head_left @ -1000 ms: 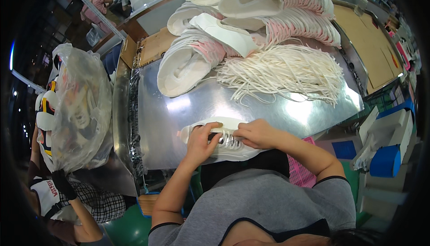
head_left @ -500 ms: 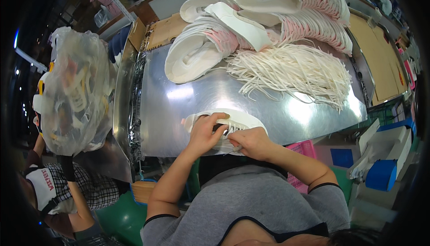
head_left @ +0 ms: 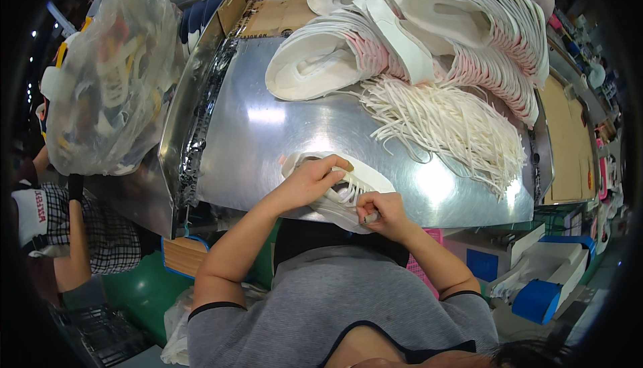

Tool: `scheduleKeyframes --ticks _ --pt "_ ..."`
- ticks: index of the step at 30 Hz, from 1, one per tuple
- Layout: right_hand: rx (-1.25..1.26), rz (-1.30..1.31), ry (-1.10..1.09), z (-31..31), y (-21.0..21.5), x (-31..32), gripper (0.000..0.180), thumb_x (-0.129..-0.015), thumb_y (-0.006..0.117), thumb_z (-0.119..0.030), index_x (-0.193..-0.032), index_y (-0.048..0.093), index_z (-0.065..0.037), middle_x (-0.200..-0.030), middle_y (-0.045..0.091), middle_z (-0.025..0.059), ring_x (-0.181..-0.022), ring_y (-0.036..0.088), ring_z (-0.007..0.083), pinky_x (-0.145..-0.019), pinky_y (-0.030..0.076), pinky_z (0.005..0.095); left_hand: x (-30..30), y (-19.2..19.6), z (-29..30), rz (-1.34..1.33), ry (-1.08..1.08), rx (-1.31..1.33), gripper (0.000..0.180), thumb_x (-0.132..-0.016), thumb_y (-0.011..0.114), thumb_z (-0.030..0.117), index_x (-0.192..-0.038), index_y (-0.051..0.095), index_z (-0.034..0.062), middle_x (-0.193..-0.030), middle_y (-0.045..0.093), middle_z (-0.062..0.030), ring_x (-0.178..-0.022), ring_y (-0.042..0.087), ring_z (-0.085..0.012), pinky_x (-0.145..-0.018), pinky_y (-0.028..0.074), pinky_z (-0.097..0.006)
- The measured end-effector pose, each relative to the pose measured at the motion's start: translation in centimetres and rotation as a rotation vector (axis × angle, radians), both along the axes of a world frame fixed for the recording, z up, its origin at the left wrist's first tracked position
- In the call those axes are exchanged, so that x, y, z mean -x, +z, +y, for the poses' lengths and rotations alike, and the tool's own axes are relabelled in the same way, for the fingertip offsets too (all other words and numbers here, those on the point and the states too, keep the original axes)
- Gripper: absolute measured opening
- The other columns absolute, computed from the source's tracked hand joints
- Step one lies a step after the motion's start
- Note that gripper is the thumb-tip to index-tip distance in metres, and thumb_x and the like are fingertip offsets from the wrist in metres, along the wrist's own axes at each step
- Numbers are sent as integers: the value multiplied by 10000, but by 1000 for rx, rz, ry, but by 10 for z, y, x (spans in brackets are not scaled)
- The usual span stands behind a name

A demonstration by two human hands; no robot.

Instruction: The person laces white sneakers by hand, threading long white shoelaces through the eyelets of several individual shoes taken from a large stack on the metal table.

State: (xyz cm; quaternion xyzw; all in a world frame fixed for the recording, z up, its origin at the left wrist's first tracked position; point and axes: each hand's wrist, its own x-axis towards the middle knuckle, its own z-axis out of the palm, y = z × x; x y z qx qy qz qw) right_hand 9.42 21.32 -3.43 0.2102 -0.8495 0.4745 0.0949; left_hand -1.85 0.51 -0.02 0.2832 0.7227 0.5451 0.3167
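Note:
A white shoe upper (head_left: 374, 176) lies at the near edge of the metal table, with white lace strands crossing its eyelet rows. My left hand (head_left: 313, 182) is closed on its left part, fingers over the top edge and thumb towards the opening. Close by, at the near side of the eyelets, my right hand (head_left: 387, 212) is closed in a pinch. A short pale stub shows at its curled fingers; I cannot make out what it is. Beyond the upper lies a loose heap of white shoelaces (head_left: 445, 130).
Nested stacks of white shoe uppers (head_left: 315, 66) fill the far side of the metal table (head_left: 231, 140). A clear plastic bag of shoes (head_left: 110, 87) is at the left, near another person's arm (head_left: 79, 234). Cardboard (head_left: 569, 143) lies at the right, above a blue-and-white device (head_left: 539, 298).
My right hand has drawn back towards me from the eyelets. My left hand has shifted slightly on the upper. The view has turned, so the surroundings sit differently.

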Motion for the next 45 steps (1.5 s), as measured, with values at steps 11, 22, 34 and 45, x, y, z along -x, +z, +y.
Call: scheduleKeyframes --ticks 11,22,34,45 --pt "916 -432 -423 1 -15 9 116 -1012 545 -141 -1008 582 -31 -684 515 -11 -560 429 42 -505 331 201 0 7 0 -2 -53 19 286 -926 642 109 -1197 581 37 -1029 658 -66 -944 618 -109 -828 488 -266" --pt "825 -349 -596 -21 -15 14 138 -1007 559 -155 -1004 581 -20 -711 521 -21 -578 444 38 -532 354 197 27 -1 15 705 18 11 301 -864 707 234 -1103 652 60 -817 665 -115 -695 596 -304 -667 454 -371" --pt "714 -367 -735 -27 -8 20 144 -987 593 -170 -971 602 -27 -670 555 -24 -551 482 34 -507 386 203 18 13 10 437 -165 248 544 -794 770 215 -1264 545 63 -822 706 -116 -766 686 -288 -731 494 -378" --pt "626 -444 -704 -29 -5 23 126 -967 609 -148 -967 621 -23 -723 603 9 -614 530 50 -537 425 227 38 3 -10 -39 -240 12 625 -940 641 164 -1474 334 58 -840 664 -100 -810 624 -147 -702 462 -290"
